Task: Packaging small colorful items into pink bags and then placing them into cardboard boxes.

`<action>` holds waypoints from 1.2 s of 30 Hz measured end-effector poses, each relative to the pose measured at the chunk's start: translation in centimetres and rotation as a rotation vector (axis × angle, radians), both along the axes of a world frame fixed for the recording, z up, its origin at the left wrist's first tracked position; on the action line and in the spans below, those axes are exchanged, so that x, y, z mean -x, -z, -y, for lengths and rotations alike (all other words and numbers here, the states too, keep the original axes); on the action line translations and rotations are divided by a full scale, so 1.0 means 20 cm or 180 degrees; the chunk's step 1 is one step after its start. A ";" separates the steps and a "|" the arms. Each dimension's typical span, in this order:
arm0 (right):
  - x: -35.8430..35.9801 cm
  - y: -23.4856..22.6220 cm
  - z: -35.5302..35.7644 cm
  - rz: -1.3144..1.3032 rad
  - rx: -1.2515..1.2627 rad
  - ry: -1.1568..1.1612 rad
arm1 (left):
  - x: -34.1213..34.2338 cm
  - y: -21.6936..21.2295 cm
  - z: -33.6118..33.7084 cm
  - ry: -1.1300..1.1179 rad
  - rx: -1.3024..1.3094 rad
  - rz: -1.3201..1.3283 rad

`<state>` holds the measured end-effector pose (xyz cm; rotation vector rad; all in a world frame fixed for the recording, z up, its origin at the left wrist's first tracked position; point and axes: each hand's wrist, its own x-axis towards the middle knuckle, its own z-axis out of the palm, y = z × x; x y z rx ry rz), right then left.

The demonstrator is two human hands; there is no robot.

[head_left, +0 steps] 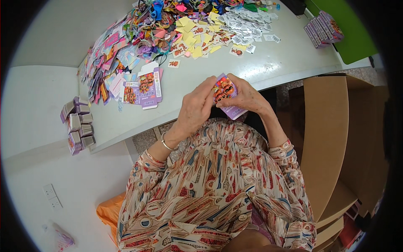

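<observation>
Right now a small purple printed cardboard box [226, 94] with orange cartoon figures on its face sits pinched between both hands just past the table's near edge, above the person's lap. The left hand [194, 110] clamps its left side with thumb and fingers, while the right hand [247, 98] wraps the right side and top, so the hands are close together, both closed on the box. It looks like the folding or closing step of making up one carton; the next move would call for a firm tuck of a flap without crushing the thin card, though the flap itself is hidden by the fingers. At about ten o'clock from the box lie flat unfolded purple carton blanks [145, 88] on the white table [273, 63]. Farther, at twelve o'clock, spreads a heap of yellow cards and colourful small toys [191, 29]. At nine o'clock stand finished purple boxes in rows [78, 126], and at three o'clock an open brown cardboard carton [325, 134].
</observation>
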<state>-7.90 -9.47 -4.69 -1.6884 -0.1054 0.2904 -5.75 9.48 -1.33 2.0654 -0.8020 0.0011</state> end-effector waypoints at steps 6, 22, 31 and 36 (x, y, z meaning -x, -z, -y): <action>0.01 0.01 -0.01 0.0055 0.0240 -0.0061 | -0.01 0.03 -0.02 -0.0104 0.0074 -0.0493; -0.03 -0.03 0.01 0.0459 -0.0085 -0.0168 | -0.11 0.04 -0.11 0.0041 0.1162 -0.2644; 0.07 0.08 -0.08 0.0680 -0.0517 0.0353 | -0.02 0.08 -0.15 0.0015 0.1079 -0.3190; 0.06 0.09 -0.07 0.0685 0.0012 0.0585 | -0.02 0.07 -0.15 0.0218 0.0887 -0.3067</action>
